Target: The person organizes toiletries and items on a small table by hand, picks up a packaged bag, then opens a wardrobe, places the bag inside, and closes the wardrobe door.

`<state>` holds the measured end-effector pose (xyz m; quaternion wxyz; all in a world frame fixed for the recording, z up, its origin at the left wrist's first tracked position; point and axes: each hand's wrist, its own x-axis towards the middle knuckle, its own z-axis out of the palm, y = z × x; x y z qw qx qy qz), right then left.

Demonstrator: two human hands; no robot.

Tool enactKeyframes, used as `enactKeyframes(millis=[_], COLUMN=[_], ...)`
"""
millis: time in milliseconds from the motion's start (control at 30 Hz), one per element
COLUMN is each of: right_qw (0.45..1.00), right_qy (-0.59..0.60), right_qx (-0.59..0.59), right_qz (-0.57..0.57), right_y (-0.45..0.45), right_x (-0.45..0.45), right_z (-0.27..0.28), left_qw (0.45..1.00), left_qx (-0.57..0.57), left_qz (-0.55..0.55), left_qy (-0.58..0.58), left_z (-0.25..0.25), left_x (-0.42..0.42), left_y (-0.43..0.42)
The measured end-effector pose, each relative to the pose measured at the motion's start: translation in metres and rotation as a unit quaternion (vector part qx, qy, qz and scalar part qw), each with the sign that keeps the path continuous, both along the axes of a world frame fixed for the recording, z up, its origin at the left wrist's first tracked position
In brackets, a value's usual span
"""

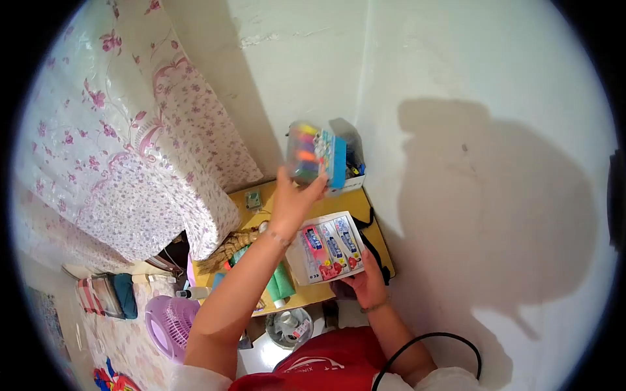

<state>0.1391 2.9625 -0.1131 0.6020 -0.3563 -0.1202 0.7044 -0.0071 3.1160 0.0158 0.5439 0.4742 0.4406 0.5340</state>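
Note:
Up near the wall corner, my left hand (298,195) grips a clear plastic container (304,155) with bright yellow, orange and purple contents and a blue printed side. It is blurred, so I cannot make out what is inside. Lower and to the right, my right hand (369,285) holds a white open box (300,266) by its lower right corner, with the fingers partly hidden underneath. Several small printed packs (334,246) in pink, white and blue lie side by side in that box. The box is over the yellow table.
On the yellow table (316,296) are a green tube (280,285), a straw-coloured brush-like bundle (228,251) and a small greenish packet (253,199). A white container (355,182) stands in the corner. Below are a waste bin (290,344) and a purple fan (171,326). A floral curtain (143,130) hangs left.

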Motion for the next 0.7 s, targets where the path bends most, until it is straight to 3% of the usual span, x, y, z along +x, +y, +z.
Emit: enactKeyframes(millis=[167, 400, 600, 700], right_qw=[1.0, 0.999, 0.998, 0.999], right_qy=[0.01, 0.033, 0.013, 0.009], right_qx=[-0.003, -0.029, -0.048, -0.047], right_qz=[-0.011, -0.025, -0.026, -0.02], right_y=[-0.007, -0.01, -0.009, -0.009], right_x=[0.006, 0.01, 0.01, 0.01], right_z=[0.0, -0.009, -0.004, -0.009], left_qw=[0.984, 0.944, 0.875, 0.884], left_qx=[0.029, 0.117, 0.186, 0.144], left_qz=[0.023, 0.043, 0.05, 0.0], left_qy=[0.177, 0.305, 0.443, 0.444], left_z=[-0.042, -0.096, -0.071, -0.071], left_x=[0.056, 0.093, 0.114, 0.114], left_y=[0.072, 0.097, 0.096, 0.099])
